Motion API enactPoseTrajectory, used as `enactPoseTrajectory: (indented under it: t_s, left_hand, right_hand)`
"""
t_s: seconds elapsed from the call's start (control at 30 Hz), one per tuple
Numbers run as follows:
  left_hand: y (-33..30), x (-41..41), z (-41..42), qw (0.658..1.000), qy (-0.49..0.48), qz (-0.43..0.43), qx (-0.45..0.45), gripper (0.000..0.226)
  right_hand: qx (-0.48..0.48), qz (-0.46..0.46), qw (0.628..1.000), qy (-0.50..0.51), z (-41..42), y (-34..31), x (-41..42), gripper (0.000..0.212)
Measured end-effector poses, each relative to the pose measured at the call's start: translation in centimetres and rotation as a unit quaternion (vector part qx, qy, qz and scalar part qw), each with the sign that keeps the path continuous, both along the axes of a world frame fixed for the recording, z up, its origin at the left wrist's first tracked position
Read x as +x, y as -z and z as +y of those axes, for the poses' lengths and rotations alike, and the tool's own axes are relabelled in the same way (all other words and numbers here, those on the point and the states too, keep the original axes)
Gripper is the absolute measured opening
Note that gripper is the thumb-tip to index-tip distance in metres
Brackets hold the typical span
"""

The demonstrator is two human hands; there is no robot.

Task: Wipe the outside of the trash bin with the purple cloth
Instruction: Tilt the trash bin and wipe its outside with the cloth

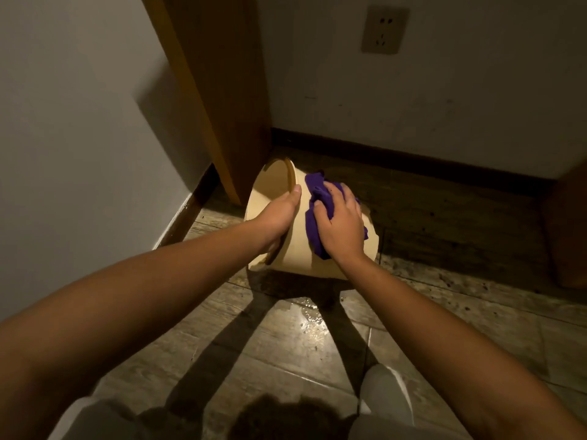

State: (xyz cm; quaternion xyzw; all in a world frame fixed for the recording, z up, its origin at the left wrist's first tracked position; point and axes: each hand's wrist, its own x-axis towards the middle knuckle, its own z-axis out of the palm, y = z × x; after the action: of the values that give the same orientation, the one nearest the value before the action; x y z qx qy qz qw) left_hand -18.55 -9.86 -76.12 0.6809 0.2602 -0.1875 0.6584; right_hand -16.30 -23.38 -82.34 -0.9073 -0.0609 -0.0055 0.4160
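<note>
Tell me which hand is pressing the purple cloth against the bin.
The right hand: it presses the purple cloth onto the tipped bin's outer wall. The left hand has no cloth, only a grip on the rim.

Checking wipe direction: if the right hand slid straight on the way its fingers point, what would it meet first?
Probably more purple cloth on the trash bin wall, then its rim by the left hand thumb; depth is uncertain for the right hand.

Wooden panel [222,100] just behind bin [295,246]; open floor [286,338] nearer.

Cream trash bin [295,249], purple cloth [317,211], speckled grey-brown floor tiles [286,338] (dark baseboard [413,160])
</note>
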Motion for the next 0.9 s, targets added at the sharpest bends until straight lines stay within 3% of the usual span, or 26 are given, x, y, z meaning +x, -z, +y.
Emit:
enactPoseTrajectory:
  t_s: [0.13, 0.37, 0.53, 0.63, 0.8, 0.9]
  left_hand:
    - [-0.2, 1.9, -0.8, 1.0, -0.009, -0.022, 0.011, 0.063]
    - [-0.5, 5.5, -1.5, 0.995, -0.081, -0.027, -0.041, 0.057]
    - [-0.6, 6.6, -1.5, 0.996, -0.068, -0.015, -0.047, 0.052]
    - [0.1, 6.1, -1.6, 0.998, -0.049, -0.02, -0.029, 0.052]
    - [1.5, 4.9, -1.7, 0.999, -0.032, -0.022, 0.031, 0.059]
    - [1.9, 4.2, -1.5, 0.999, -0.022, -0.023, 0.007, 0.063]
  right_hand:
    - [-0.027, 0.012, 0.999, -0.027, -0.5, -1.5, 2.6, 0.051]
    - [0.067, -0.01, 0.997, -0.024, 1.6, -2.5, 2.3, 0.047]
    - [-0.038, -0.046, 0.998, 0.003, 1.6, -1.3, 2.7, 0.052]
    - [-0.052, -0.062, 0.996, 0.024, 0.1, 0.2, 2.6, 0.054]
    - [-0.062, -0.005, 0.994, 0.087, -3.6, 2.6, 3.7, 0.048]
    - [-0.033, 0.042, 0.987, 0.148, -5.6, 2.8, 4.0, 0.045]
